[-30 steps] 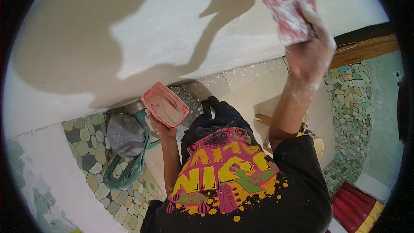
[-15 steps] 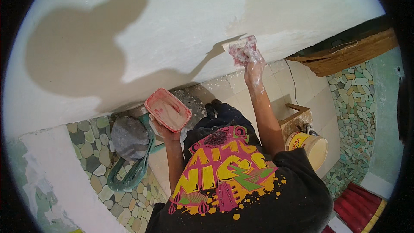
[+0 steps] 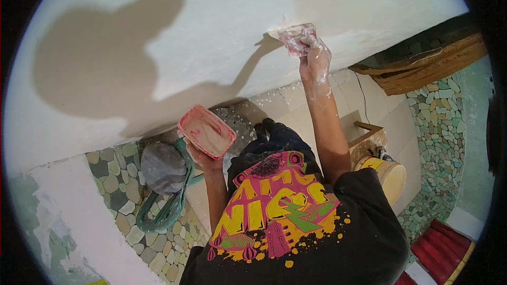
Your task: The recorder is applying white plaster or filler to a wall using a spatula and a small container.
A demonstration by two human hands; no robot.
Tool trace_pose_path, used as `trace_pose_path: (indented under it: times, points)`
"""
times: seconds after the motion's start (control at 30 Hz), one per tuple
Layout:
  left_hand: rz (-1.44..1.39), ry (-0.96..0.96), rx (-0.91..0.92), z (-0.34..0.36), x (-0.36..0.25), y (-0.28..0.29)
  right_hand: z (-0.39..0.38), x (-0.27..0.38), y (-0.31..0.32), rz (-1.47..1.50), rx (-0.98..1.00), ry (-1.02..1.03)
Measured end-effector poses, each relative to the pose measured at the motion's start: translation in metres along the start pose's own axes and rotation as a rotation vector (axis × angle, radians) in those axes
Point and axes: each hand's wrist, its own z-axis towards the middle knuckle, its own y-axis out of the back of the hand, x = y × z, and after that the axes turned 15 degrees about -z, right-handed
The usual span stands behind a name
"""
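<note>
My left hand [image 3: 204, 159] grips a red rectangular tub [image 3: 228, 143] from below and the side. Pale putty [image 3: 202, 131] lies in the tub, some of it smeared up the inner walls. In my raised right hand [image 3: 318, 59], a flat reddish putty spreader [image 3: 293, 40] is held between the fingers, coated with white smears. Its left edge meets the pale wall [image 3: 227, 26] by a fresh dab, though exact contact is hard to see. White splashes mark my right hand and wrist.
A round grey lid-like object [image 3: 163, 168] and a coiled green hose [image 3: 161, 214] lie at left on pebble flooring. Right of me stand a small wooden stool [image 3: 368, 142] and a yellow-and-white bucket [image 3: 390, 179]. Brown cloth [image 3: 428, 71] runs along the wall's right end.
My right hand has moved up the wall with the spreader, and a small dab now shows above its edge. The tub in my left hand stays almost where it was.
</note>
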Motion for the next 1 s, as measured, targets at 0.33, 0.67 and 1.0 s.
trace_pose_path:
  times: [0.33,0.67,1.0]
  points:
    - [0.044,-0.028,-0.062,0.004,0.000,0.002,-0.071,0.049,-0.010,-0.635,-0.214,0.532]
    - [0.080,-0.026,-0.051,0.001,0.004,-0.014,0.005,-0.049,0.014,-1.399,-0.079,1.335]
    - [0.085,0.034,-0.008,0.019,-0.003,-0.013,-0.008,-0.067,0.047,-1.620,-0.038,1.114]
